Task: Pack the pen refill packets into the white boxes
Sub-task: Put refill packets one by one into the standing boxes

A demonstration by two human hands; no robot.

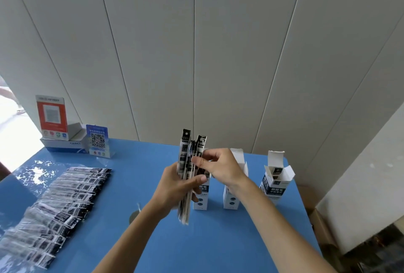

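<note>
My left hand [178, 186] grips an upright bundle of black-and-white pen refill packets [185, 156] above the blue table [142, 185]. My right hand [216, 168] pinches the packets near their upper part from the right. Three white boxes stand upright behind and to the right: one [202, 197] partly hidden behind the bundle, a middle one [231, 198] behind my right wrist, and a right one [274, 182] with its top flaps open and packets showing inside. A long spread of loose refill packets [59, 205] lies at the table's left.
Two QR-code stands, one red [52, 116] and one blue [97, 139], sit on a white carton [63, 144] at the back left. A panelled wall stands behind the table. A cardboard box [325, 231] is on the floor to the right.
</note>
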